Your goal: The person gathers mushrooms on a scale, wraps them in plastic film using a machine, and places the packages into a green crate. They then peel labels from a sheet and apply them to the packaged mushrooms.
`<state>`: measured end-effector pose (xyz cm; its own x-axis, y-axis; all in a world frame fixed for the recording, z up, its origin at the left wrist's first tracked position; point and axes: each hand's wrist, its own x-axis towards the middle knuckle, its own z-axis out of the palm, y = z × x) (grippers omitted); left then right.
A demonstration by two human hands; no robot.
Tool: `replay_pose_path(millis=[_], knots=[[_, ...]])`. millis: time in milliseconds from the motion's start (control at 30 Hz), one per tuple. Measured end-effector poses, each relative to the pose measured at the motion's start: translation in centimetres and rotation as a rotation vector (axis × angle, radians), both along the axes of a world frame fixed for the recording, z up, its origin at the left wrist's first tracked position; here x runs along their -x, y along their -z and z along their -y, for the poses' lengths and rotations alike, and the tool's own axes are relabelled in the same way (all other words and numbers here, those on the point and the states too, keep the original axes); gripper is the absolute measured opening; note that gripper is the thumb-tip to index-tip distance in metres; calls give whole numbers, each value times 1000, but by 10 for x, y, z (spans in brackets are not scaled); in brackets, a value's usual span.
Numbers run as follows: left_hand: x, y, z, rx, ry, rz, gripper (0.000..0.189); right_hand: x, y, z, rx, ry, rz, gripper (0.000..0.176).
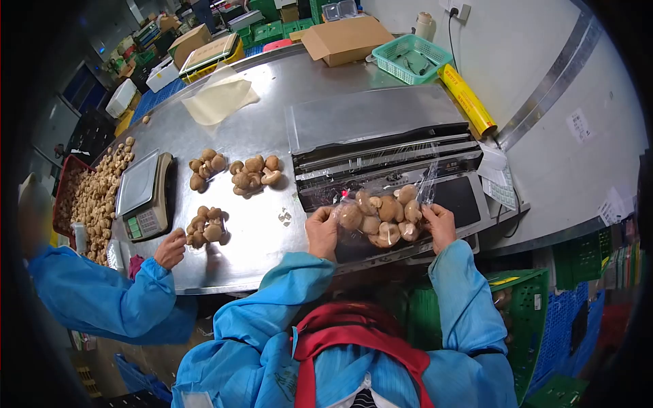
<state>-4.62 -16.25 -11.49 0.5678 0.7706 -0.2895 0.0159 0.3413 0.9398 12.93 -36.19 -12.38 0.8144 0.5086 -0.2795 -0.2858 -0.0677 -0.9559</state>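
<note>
Head view, lower centre: left hand (322, 232) and right hand (439, 225) are pinching cling film (428, 175) around mushrooms (383, 217) (pulling evenly probably avoids tearing).

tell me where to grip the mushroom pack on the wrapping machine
By its two ends, from either side, as the left hand and right hand do. The mushroom pack is wide and heaped under thin film, so pressing from above looks risky.

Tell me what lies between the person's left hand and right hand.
In the head view, a film-wrapped pack of mushrooms lies between the left hand and the right hand; each hand holds one end of it, over the wrapping machine.
</note>
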Motion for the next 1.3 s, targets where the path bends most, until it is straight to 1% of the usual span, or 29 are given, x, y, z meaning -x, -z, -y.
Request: replay_pose_path(millis=[33,67,100,133,167,233,300,333,367,433,467,500,567,600,633,700,733,767,833,867,900,967,1000,1033,1100,1167,1233,1267,1300], knots=[[-5,-1,1,-131,-21,74,14,-1,3,0,20,-1,27,16],[-7,-10,2,-236,-23,67,19,-2,5,1,41,-2,54,16],[-7,-1,-4,-237,-20,67,19,0,2,0,40,1,54,16],[-7,15,-15,-472,15,-30,20,2,-1,-1,26,27,37,17],[-6,17,-21,-708,47,-127,21,3,-4,-3,11,51,22,19],[-7,20,-27,-703,81,-111,22,1,-2,-6,-15,78,18,20],[-8,8,-24,-482,54,-127,23,4,-7,-3,-31,112,9,21],[-8,7,-21,-340,8,-59,24,6,-10,-2,-49,149,-31,21],[-4,15,-23,-289,-2,-50,23,9,-14,-1,-65,187,-73,22],[3,17,-20,-174,2,-10,22,10,-10,4,-34,230,-29,24],[6,18,-18,-164,13,67,19,11,-10,6,-28,233,-8,24],[9,17,-19,-162,12,64,19,13,-9,6,-25,228,12,24],[18,8,-24,-251,77,33,16,16,-13,4,-31,222,15,24],[22,-5,-23,-237,73,-8,18,17,-15,4,-23,240,13,24],[26,-6,-24,-243,58,-13,18,18,-15,3,-15,259,10,24],[36,-6,-26,193,63,34,22,15,-9,5,-9,226,12,25],[40,-5,-24,240,100,38,29,15,-7,6,-18,220,7,25],[39,-8,-18,270,74,-9,32,14,-6,6,-29,216,4,25],[31,-1,-8,120,2,-18,33,16,-7,5,-6,204,17,25],[27,-7,-2,6,-7,26,29,16,-8,4,20,202,34,25],[21,-5,-1,7,-7,29,29,16,-7,3,20,201,37,25],[9,-2,1,-286,-47,103,20,17,-5,4,19,203,66,25],[4,-4,3,-278,-85,150,14,18,-6,4,21,210,71,25],[2,-3,3,-276,-77,158,14,19,-7,3,19,212,78,25],[-1,0,1,-420,-131,146,12,20,-8,4,20,225,88,25],[1,-1,1,-386,-92,135,13,19,-4,4,18,207,88,25],[2,-6,3,-366,-121,201,12,20,-5,2,13,229,83,25],[0,-8,7,-228,-113,242,13,20,-4,0,35,235,109,25],[0,-7,6,-225,-106,239,13,20,-4,-1,58,238,137,26]])
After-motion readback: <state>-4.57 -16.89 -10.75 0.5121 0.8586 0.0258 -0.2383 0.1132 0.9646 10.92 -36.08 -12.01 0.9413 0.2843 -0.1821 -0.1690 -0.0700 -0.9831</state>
